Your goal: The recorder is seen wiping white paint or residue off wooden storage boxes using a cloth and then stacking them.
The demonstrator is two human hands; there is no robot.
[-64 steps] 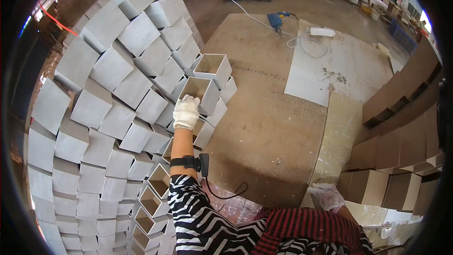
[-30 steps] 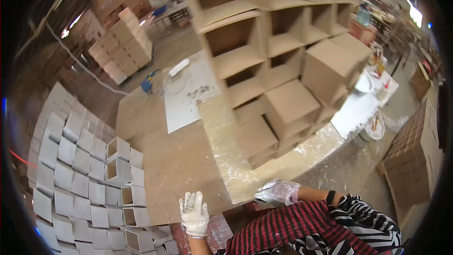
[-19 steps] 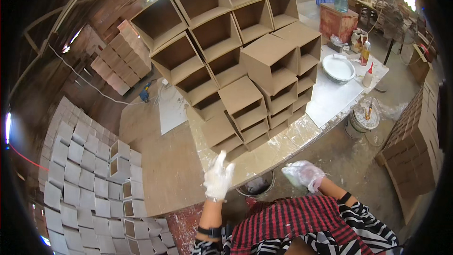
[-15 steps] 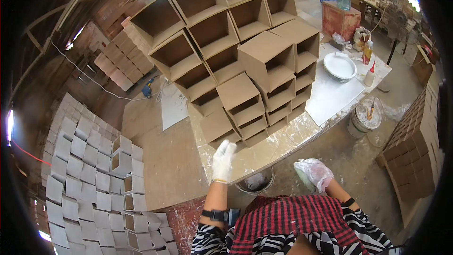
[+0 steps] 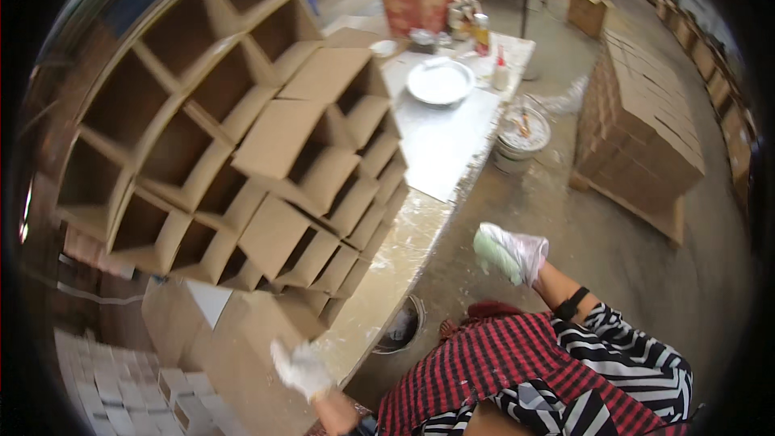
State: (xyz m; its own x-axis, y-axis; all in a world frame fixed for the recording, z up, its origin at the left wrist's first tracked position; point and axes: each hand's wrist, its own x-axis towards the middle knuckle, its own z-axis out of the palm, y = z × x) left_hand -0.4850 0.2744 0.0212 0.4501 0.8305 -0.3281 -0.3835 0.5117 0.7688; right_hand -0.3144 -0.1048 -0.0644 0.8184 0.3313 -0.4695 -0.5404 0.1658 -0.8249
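Observation:
My left hand (image 5: 300, 367), in a white glove and blurred, is at the front edge of the worktable (image 5: 386, 274). Its fingers look apart, close to a brown board box (image 5: 295, 313) at the bottom of the stack; whether they touch it I cannot tell. Open-fronted brown boxes (image 5: 303, 85) rise in stepped rows across the table. Out over the floor, right of the table, my right hand (image 5: 529, 256) is wrapped in clear plastic and closed on a pale green pad (image 5: 494, 254).
A white basin (image 5: 440, 82) and a red-tipped bottle (image 5: 500, 73) stand at the table's far end. Beside it is a bucket (image 5: 522, 133) of white stuff. Another bucket (image 5: 401, 327) sits below the front edge. Stacked brown boxes (image 5: 638, 125) stand right; pale boxes (image 5: 121, 379) lie lower left.
My view has swung to the right, so the box stack appears farther left. My left hand has shifted leftward and lower in the picture. The right hand still has the green pad.

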